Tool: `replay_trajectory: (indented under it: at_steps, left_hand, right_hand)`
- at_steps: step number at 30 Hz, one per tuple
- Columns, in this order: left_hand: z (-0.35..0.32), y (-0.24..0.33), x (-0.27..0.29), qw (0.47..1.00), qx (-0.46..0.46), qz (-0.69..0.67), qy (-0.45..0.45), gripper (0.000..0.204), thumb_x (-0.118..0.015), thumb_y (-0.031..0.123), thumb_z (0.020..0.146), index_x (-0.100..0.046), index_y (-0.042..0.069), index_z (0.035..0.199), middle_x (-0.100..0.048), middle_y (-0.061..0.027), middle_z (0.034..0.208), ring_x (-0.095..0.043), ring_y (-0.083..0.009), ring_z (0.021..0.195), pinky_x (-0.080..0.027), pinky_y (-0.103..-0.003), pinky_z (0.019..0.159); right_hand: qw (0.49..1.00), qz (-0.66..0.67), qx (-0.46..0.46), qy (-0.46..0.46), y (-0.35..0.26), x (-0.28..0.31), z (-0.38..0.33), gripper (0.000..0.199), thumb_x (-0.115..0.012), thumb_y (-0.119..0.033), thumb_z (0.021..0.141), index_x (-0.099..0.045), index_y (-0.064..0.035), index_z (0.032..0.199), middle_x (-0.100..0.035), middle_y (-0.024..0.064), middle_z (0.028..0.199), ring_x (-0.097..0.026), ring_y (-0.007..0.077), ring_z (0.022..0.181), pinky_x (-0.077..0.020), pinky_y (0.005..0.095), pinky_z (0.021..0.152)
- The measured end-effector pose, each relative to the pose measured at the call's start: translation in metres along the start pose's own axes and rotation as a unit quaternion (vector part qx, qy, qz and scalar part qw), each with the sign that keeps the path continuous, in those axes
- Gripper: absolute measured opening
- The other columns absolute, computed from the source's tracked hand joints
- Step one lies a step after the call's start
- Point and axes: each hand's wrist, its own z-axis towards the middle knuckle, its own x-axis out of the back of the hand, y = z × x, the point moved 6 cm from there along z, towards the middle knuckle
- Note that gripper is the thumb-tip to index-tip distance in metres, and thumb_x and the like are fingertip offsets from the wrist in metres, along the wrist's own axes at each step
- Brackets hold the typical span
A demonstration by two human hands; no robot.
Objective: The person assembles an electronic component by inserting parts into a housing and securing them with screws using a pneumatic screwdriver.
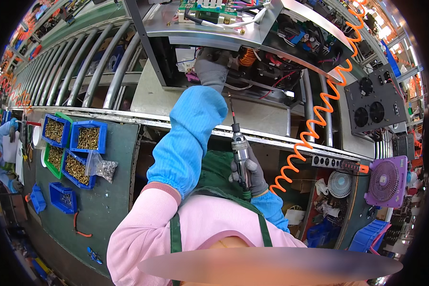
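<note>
Head view, right fingers wrapped around electric screwdriver, left hand inside chassis

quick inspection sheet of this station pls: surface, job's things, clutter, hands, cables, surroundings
Surface: green bench at the person's left; roller conveyor beyond it.
Job's things: open metal chassis on the conveyor, circuit board and wiring exposed; electric screwdriver, bit pointing up.
Clutter: blue bins of screws, clear bag of screws, empty blue trays.
Hands: left hand, gloved, reaches into the chassis, fingers hidden; right hand, gloved, grips the screwdriver.
Cables: orange coiled cord runs from the screwdriver up to the right; loose wires inside the chassis.
Surroundings: purple fan, white fan, black panel with three fans, another person's blue sleeve far left.
</note>
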Motion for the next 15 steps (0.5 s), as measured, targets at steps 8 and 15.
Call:
replay_trajectory:
  at_steps: [8,15]
  left_hand:
    - [0.006,0.001,0.007,0.997,-0.054,0.041,0.02,0.027,-0.074,0.018,0.074,-0.068,0.002,0.096,-0.067,-0.0125,0.085,-0.065,-0.0222,0.076,-0.05,-0.033,0.07]
    - [-0.019,0.031,0.064,0.982,0.05,0.152,-0.097,0.026,-0.066,0.023,0.082,-0.069,0.001,0.095,-0.068,-0.0094,0.084,-0.062,-0.0168,0.074,-0.049,-0.03,0.067]
  right_hand:
    - [1.0,0.002,-0.009,-0.024,0.007,-0.005,0.003,0.089,-0.071,-0.039,0.076,-0.018,-0.0192,0.145,-0.058,0.0144,0.085,-0.062,0.0219,0.056,-0.0587,0.0407,0.057]
    - [1.0,-0.03,-0.003,0.005,0.003,-0.005,-0.001,0.093,-0.071,-0.042,0.073,-0.017,-0.0187,0.146,-0.057,0.0125,0.082,-0.06,0.0195,0.055,-0.058,0.0379,0.056]
